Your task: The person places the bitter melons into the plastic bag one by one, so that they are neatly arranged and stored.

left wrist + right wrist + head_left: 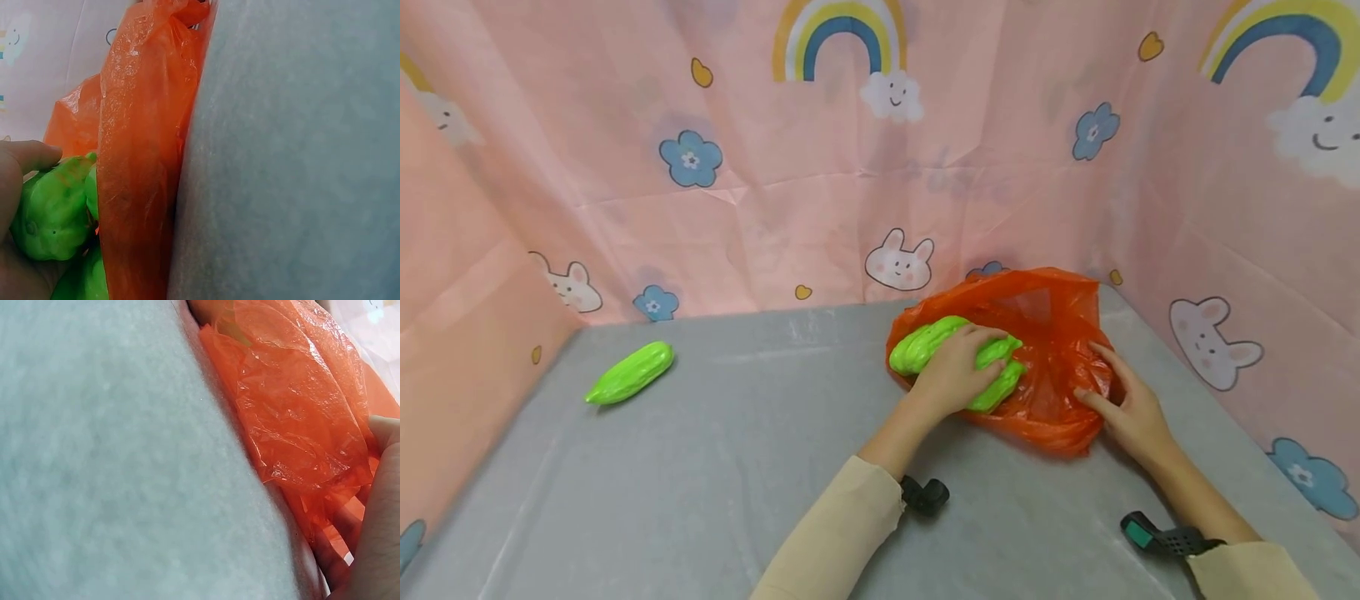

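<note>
My left hand is inside the mouth of an orange-red plastic bag, gripping a bright green bitter gourd. Thumb and fingers curl round it. Several bitter gourds lie bunched together under and beside that hand, at the bag's left side. At the bag's right side, my right hand holds the crumpled plastic between thumb and fingers. Part of the right fingers is hidden behind the bag. A single bitter gourd lies apart on the grey table at the far left.
The grey tabletop extends in front and to the left. Pink cloth walls with rainbows, rabbits and flowers enclose the back and both sides. The bag stands close to the back right corner. Each wrist carries a black strap.
</note>
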The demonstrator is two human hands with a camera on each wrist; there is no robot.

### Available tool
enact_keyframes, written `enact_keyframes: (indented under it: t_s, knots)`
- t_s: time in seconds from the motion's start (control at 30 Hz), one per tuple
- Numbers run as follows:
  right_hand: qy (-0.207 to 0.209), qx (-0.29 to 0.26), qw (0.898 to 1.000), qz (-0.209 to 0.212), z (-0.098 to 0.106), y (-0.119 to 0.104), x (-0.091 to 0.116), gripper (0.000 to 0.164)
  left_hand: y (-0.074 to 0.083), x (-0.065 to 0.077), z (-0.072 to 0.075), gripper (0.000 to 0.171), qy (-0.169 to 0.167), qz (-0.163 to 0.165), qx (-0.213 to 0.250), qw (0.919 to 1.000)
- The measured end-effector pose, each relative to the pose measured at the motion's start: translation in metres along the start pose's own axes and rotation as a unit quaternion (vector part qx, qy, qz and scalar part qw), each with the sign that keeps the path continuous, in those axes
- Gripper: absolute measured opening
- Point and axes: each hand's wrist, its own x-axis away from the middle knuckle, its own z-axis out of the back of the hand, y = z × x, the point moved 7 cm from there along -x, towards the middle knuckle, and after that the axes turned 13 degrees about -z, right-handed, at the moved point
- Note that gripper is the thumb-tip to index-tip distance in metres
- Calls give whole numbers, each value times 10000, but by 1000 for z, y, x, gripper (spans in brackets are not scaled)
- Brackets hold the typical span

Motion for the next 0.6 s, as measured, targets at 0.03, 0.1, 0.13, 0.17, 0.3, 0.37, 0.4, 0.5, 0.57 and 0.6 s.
enact_keyframes:
  t_s: [0.03, 0.1, 0.13, 0.17, 0.3, 0.37, 0.4, 0.5, 0.57, 0.6]
  knots:
    - [0, 3, 10000, -6, 0, 0, 0, 71, 0, 0, 0, 40, -10, 3, -14, 10000]
    - [-18, -4, 10000, -19, 0, -1, 0, 71, -1, -1, 0, 40, -43, 15, -50, 10000]
    - [-18, -18, 10000, -16, 0, -1, 0, 71, 0, -1, 0, 41, -63, 12, -64, 10000]
    - [-21, -38, 10000, -2, 0, -1, 0, 71, 0, -1, 0, 41, -80, 7, -76, 9999]
    - [-33, -89, 9999, 59, -1, -3, 0, 72, 0, -1, 1, 41, -129, 16, -114, 9999]
    - [-46, -100, 9999, 69, -2, -3, 0, 72, -1, 0, 1, 42, -127, 26, -150, 9998]
    - [-54, -90, 9999, 46, -2, -3, 0, 72, -1, -1, 1, 42, -123, 23, -179, 9998]
    - [-75, -8, 9999, -75, -1, -1, 0, 72, 0, -2, 2, 42, -122, 5, -287, 9995]
    - [-87, 72, 9998, -171, 0, 1, 0, 72, 1, -2, 3, 43, -131, 10, -324, 9994]
    - [-101, 97, 9997, -213, 0, 1, 0, 72, 1, -2, 3, 43, -142, 14, -326, 9994]
